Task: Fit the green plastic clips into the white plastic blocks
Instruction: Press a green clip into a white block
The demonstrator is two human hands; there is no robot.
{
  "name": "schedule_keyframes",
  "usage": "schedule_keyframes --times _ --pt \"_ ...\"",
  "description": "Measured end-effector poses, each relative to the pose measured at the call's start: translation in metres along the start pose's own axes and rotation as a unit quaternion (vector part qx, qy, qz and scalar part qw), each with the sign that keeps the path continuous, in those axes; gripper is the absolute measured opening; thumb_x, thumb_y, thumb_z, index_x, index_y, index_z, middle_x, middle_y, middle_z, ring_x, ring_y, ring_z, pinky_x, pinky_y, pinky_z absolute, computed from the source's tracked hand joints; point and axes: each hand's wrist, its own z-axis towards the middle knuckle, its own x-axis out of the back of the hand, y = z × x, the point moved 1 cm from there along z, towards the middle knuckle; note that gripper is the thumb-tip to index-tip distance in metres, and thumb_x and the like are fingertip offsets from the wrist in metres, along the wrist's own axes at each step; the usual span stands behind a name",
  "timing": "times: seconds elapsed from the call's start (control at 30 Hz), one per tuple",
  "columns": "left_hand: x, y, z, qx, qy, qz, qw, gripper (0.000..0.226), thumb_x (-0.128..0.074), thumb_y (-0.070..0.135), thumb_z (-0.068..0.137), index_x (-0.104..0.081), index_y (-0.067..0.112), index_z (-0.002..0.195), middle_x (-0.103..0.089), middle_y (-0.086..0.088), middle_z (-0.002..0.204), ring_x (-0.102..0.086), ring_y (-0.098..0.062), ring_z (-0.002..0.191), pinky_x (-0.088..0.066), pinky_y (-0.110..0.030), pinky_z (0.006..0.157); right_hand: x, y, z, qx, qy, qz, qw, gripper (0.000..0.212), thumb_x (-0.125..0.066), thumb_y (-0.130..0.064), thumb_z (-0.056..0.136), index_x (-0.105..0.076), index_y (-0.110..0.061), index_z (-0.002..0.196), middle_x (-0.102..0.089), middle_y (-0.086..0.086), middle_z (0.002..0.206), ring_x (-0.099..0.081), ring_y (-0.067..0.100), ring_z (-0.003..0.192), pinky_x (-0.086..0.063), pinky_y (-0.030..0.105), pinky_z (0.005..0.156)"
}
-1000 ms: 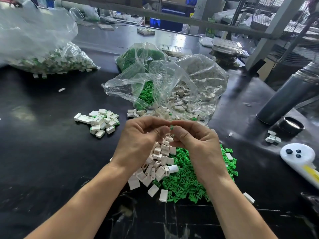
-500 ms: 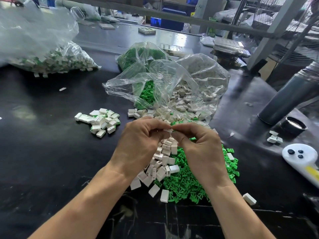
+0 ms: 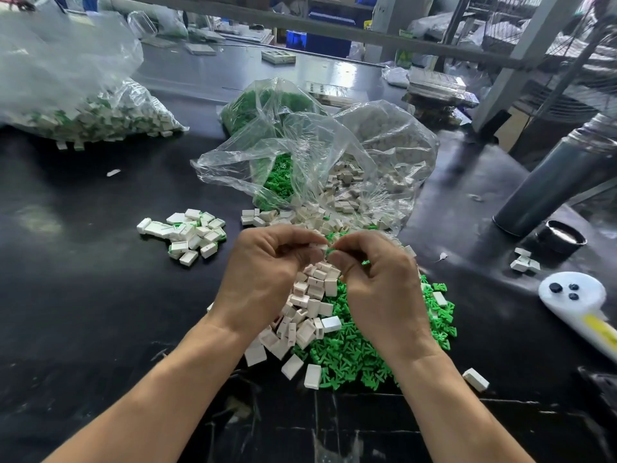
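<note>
Head view: left hand (image 3: 263,279) pinches a white block (image 3: 316,246), right hand (image 3: 377,289) pinches a green clip (image 3: 331,251); best line the clip square with the slot before pressing.

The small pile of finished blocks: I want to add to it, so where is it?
In the head view the small pile of finished blocks lies on the black table, left of the left hand.

My single head-worn view looks forward and down, close over the glossy black worktable (image 3: 83,295), wide-angle, taking in grey shelving posts (image 3: 510,61) beyond.
</note>
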Motion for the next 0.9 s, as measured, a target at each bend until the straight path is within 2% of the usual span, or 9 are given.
schedule_keyframes --times 0.2,0.3,0.37,0.47,0.53,0.63,0.7,0.8,0.9 --pt "-0.006 0.000 -0.002 0.053 0.028 -0.088 0.994 0.015 -0.077 -0.004 0.084 -0.081 0.008 0.092 -0.078 -0.007 0.078 -0.067 -0.013 0.067 -0.057 -0.021 0.066 -0.003 0.000 -0.003 -0.042 0.023 0.056 0.997 0.011 -0.075 -0.010 0.092 -0.072 -0.021 0.092 -0.071 -0.008 0.085 -0.069 0.013 0.076 -0.055 0.025 0.065" --pt "-0.006 0.001 -0.002 0.049 0.016 -0.081 0.995 0.017 -0.075 -0.006 0.085 -0.081 0.009 0.091 -0.079 -0.006 0.082 -0.071 -0.012 0.071 -0.057 -0.020 0.067 -0.002 -0.001 -0.002 -0.034 0.011 0.039 0.999 0.012 -0.077 -0.008 0.090 -0.073 -0.019 0.089 -0.070 -0.009 0.082 -0.067 0.008 0.074 -0.052 0.020 0.064" --pt "-0.005 0.005 -0.003 0.038 0.003 -0.070 0.997 0.020 -0.074 -0.009 0.085 -0.081 0.009 0.090 -0.079 -0.004 0.083 -0.073 -0.010 0.073 -0.056 -0.018 0.068 0.001 -0.003 -0.002 -0.011 0.009 0.002 1.000 0.012 -0.078 -0.004 0.088 -0.074 -0.016 0.087 -0.068 -0.010 0.080 -0.063 0.005 0.075 -0.045 0.010 0.065" --pt "-0.003 0.009 -0.003 0.015 -0.015 -0.028 0.999 0.026 -0.070 -0.014 0.085 -0.081 0.010 0.088 -0.079 -0.003 0.084 -0.076 -0.013 0.079 -0.059 -0.020 0.072 0.004 -0.007 -0.002 0.017 0.009 -0.049 0.999 0.008 -0.078 -0.003 0.087 -0.076 -0.010 0.088 -0.069 -0.007 0.082 -0.061 0.003 0.078 -0.042 0.007 0.068" --pt "-0.002 0.011 -0.001 0.002 -0.026 0.003 1.000 0.027 -0.069 -0.016 0.085 -0.081 0.008 0.090 -0.079 -0.003 0.086 -0.076 -0.016 0.082 -0.062 -0.024 0.076 0.005 -0.010 -0.003 0.027 0.000 -0.069 0.997 0.006 -0.077 -0.004 0.088 -0.075 -0.009 0.089 -0.069 -0.005 0.085 -0.060 0.006 0.079 -0.045 0.013 0.070" --pt "0.001 0.012 0.001 -0.020 -0.037 0.057 0.997 0.021 -0.075 -0.011 0.083 -0.081 0.007 0.092 -0.078 -0.002 0.087 -0.075 -0.016 0.082 -0.062 -0.028 0.078 0.004 -0.012 -0.005 0.035 -0.010 -0.089 0.995 0.004 -0.075 -0.004 0.090 -0.075 -0.008 0.091 -0.068 -0.002 0.088 -0.061 0.015 0.082 -0.052 0.032 0.076" --pt "0.003 0.013 0.001 -0.036 -0.043 0.092 0.994 0.020 -0.077 -0.007 0.083 -0.082 0.010 0.093 -0.077 0.001 0.086 -0.074 -0.013 0.081 -0.061 -0.028 0.078 0.004 -0.013 -0.006 0.036 -0.010 -0.097 0.995 0.004 -0.074 -0.003 0.091 -0.075 -0.008 0.092 -0.068 -0.001 0.088 -0.061 0.017 0.084 -0.052 0.039 0.078" --pt "0.005 0.013 0.001 -0.067 -0.054 0.145 0.986 0.021 -0.078 -0.005 0.084 -0.083 0.013 0.093 -0.075 0.009 0.084 -0.073 -0.008 0.079 -0.059 -0.025 0.076 0.003 -0.015 -0.007 0.041 -0.012 -0.106 0.993 0.005 -0.074 -0.003 0.090 -0.074 -0.007 0.092 -0.068 0.000 0.088 -0.061 0.019 0.084 -0.053 0.041 0.078" --pt "0.007 0.015 0.002 -0.089 -0.060 0.189 0.976 0.021 -0.078 -0.002 0.086 -0.083 0.016 0.094 -0.073 0.012 0.084 -0.071 -0.007 0.081 -0.060 -0.031 0.078 0.002 -0.017 -0.007 0.048 -0.015 -0.121 0.991 0.005 -0.074 -0.003 0.090 -0.074 -0.008 0.093 -0.065 -0.002 0.087 -0.059 0.018 0.083 -0.051 0.037 0.077"
